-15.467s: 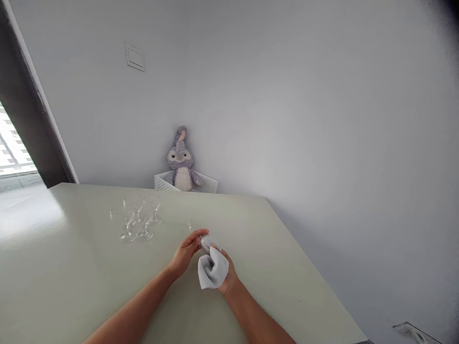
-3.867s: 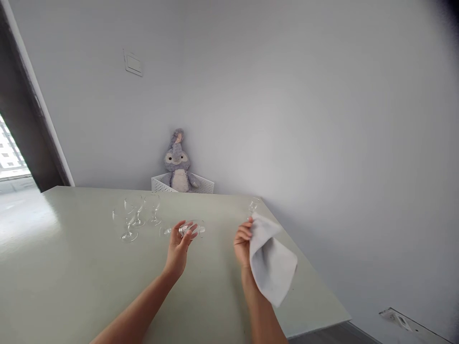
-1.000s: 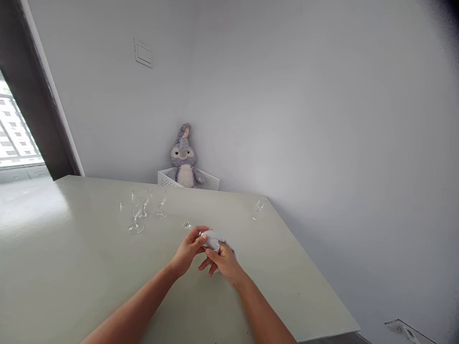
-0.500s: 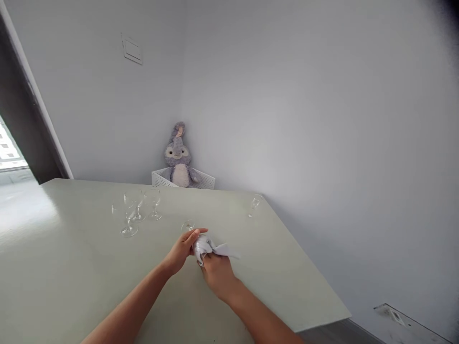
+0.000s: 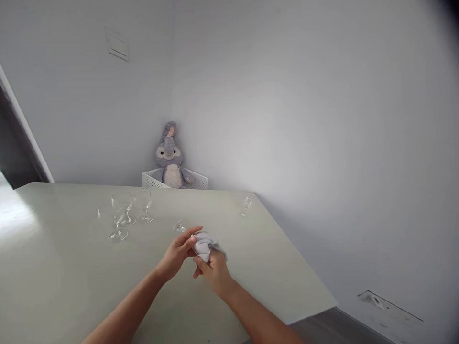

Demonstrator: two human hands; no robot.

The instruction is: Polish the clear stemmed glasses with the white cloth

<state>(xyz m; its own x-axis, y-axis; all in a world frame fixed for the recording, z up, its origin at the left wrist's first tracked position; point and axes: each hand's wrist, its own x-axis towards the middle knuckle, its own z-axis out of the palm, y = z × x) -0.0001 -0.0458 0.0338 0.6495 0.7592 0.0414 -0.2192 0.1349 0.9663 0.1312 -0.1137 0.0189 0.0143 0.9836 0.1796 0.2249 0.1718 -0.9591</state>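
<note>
- The stemmed glass (image 5: 179, 227) is being grasped by the left hand (image 5: 175, 255), with the fingers and thumb being curled about its bowl; it is being held tilted on its side above the table (image 5: 272, 267), its foot being pointed away to the left.
- The cloth (image 5: 202, 245) is being gripped and bunched by the right hand (image 5: 214, 271) against the bowl, most of which is being hidden; whether fabric is being pushed inside cannot be told.
- By judgement, a light, stiff and fragile piece is being handled: the smooth wall is likely being made slippery under bare fingertips, the thin stem and rim being most easily broken.
- The bowl is being judged the better place for a hold, gently and without twisting against the foot; the cloth is being taken as soft, limp and easily folded.
- Three other glasses (image 5: 128, 220) are being kept upright, close together, to the left on the table.
- A lone glass (image 5: 247, 201) is being left near the far right corner.
- Beyond the table, a plush toy (image 5: 172, 176) is being held by a white basket (image 5: 200, 181).
</note>
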